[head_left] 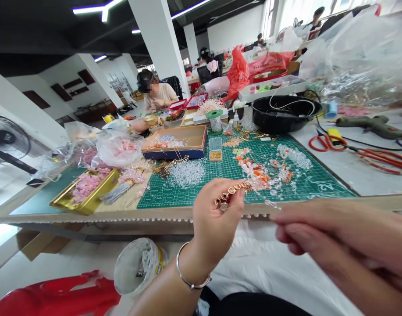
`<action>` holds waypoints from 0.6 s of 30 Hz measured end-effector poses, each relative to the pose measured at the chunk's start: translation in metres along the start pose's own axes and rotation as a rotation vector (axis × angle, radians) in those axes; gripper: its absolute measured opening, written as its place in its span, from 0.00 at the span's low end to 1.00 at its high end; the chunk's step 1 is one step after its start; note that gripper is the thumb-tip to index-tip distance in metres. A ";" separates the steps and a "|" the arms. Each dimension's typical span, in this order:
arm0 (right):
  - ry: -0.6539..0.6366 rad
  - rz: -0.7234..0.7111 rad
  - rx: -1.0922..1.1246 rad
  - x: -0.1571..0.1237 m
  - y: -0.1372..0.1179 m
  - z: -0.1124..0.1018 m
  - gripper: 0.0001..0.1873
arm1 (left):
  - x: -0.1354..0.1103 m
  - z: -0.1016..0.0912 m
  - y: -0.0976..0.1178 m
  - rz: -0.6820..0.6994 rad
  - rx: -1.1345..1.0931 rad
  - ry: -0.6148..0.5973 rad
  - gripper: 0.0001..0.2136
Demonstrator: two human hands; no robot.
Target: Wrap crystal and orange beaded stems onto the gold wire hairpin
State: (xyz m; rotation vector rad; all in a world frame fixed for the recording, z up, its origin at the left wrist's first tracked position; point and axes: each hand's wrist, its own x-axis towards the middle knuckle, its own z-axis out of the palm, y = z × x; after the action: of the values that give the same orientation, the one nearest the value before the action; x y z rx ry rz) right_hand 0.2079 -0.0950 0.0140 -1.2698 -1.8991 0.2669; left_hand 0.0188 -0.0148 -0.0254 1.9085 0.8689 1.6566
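My left hand [217,215] is closed around a gold strip of round loops [231,190], pinched between thumb and fingers. Beyond its far end, clear and orange beads and petals [258,173] cluster; whether they are attached to the strip I cannot tell. To the right, my right hand [339,237] is closed in a pinch, close to the camera. A small clear bead [270,203] shows just past its fingertips, seemingly on a fine strand. Both hands are over the front edge of a green cutting mat [184,196].
On the mat lie a heap of clear beads [187,173] and a small box of gold beads [215,156]. Around it are a gold tin of pink flowers [85,193], a shallow box [174,142], a black basin [286,114], scissors [327,142] and a glue gun [371,125]. Below stands a bucket [138,267].
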 end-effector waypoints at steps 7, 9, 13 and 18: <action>-0.034 0.060 -0.069 0.030 -0.008 0.041 0.15 | -0.003 -0.003 0.003 0.224 0.215 0.047 0.11; -0.022 0.127 0.020 0.033 -0.006 0.047 0.13 | -0.005 -0.005 0.003 0.239 0.231 0.042 0.11; -0.007 0.180 0.084 0.034 -0.005 0.053 0.12 | -0.008 -0.006 0.002 0.281 0.259 0.048 0.12; -0.012 0.146 0.056 0.033 -0.005 0.051 0.13 | -0.008 -0.006 0.001 0.232 0.235 0.064 0.10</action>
State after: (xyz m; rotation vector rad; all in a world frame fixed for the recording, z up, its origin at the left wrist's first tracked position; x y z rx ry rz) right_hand 0.1623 -0.0559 0.0006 -1.3738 -1.7987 0.4026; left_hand 0.0129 -0.0219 -0.0294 2.1962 0.9330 1.8266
